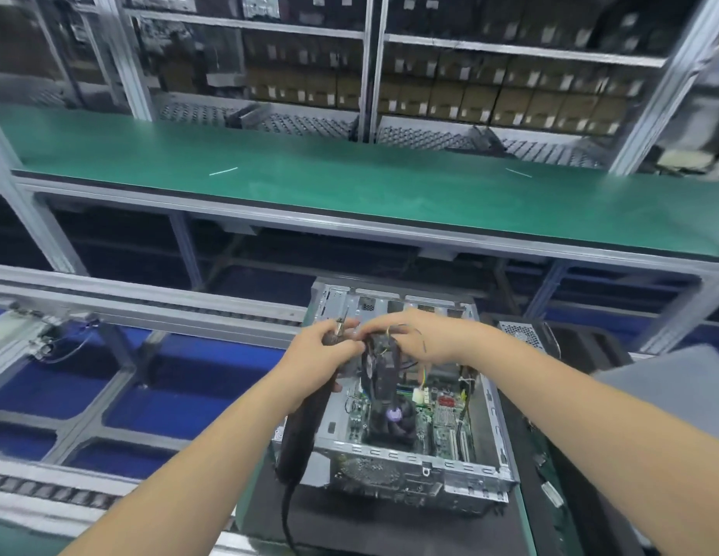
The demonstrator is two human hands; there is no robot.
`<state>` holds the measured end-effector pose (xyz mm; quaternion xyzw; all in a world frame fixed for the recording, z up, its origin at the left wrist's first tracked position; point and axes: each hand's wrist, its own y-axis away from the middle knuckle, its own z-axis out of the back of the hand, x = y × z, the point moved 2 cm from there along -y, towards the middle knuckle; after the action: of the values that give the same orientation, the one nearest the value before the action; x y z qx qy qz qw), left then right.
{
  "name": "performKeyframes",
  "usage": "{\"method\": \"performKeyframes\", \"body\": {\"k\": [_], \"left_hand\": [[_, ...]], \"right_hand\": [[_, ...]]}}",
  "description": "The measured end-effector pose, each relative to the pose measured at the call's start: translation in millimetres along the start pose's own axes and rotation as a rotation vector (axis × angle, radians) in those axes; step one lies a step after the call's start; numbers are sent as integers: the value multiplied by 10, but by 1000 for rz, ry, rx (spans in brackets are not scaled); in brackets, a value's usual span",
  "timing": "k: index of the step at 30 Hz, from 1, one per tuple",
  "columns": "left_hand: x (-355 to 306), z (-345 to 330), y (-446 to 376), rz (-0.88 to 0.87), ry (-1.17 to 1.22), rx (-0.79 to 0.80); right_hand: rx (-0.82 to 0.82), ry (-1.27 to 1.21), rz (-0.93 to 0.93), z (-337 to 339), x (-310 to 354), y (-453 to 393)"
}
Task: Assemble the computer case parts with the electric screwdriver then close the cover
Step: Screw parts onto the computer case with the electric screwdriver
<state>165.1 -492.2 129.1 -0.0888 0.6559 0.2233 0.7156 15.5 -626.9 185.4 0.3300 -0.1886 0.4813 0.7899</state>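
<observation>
An open computer case (pixel 406 455) is lying on a dark mat (pixel 349 523) at the near edge of the desk (pixel 528 527), its top side uncovered and its metal rim running round a green motherboard (pixel 442 419) with a round black cooler fan (pixel 392 419) sitting in the middle. Both hands are working just above the far half of the case. The left hand (pixel 321 361) is gripping the black electric screwdriver (pixel 305 415), fingers curled round its body, with the bit pointing up and away and the cable (pixel 287 511) trailing down off the near edge. The right hand (pixel 422 339) is holding a black fan part (pixel 379 365) with thin wires, fingers curled over its top; how firmly they are pinching is hard to tell through the blur. To the right of the case, a second dark case (pixel 550 339) and a grey cover panel (pixel 670 391) are lying close by, leaving little room on that side. To the left, a roller conveyor frame (pixel 109 311) with blue panels below is standing open. Beyond, a long green shelf (pixel 349 182) is stretching across, and racks of brown boxes (pixel 510 102) are filling the background
</observation>
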Motion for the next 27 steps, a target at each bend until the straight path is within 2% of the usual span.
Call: {"method": "performKeyframes", "body": {"k": [4,8,12,14,18,20,25,27], "left_hand": [[0,-39,-47,-14,49,143],[-17,-76,-119,18,56,227],[-20,-69,-201,35,73,177],[-2,-49,-233,25,56,97],[23,-44,-264,-19,-9,10],[21,-62,-258,-25,-19,9],[26,-119,-256,-56,-98,58],[43,-133,-250,-60,-140,63]], "right_hand": [[48,-135,110,47,-67,38],[-29,-324,48,53,-134,65],[-136,-841,-79,65,-310,91],[-143,-906,-155,91,-401,131],[-94,-883,-250,151,-515,184],[-57,-786,-249,172,-536,184],[-34,-211,-183,218,-448,143],[-6,-59,-159,204,-396,114]]}}
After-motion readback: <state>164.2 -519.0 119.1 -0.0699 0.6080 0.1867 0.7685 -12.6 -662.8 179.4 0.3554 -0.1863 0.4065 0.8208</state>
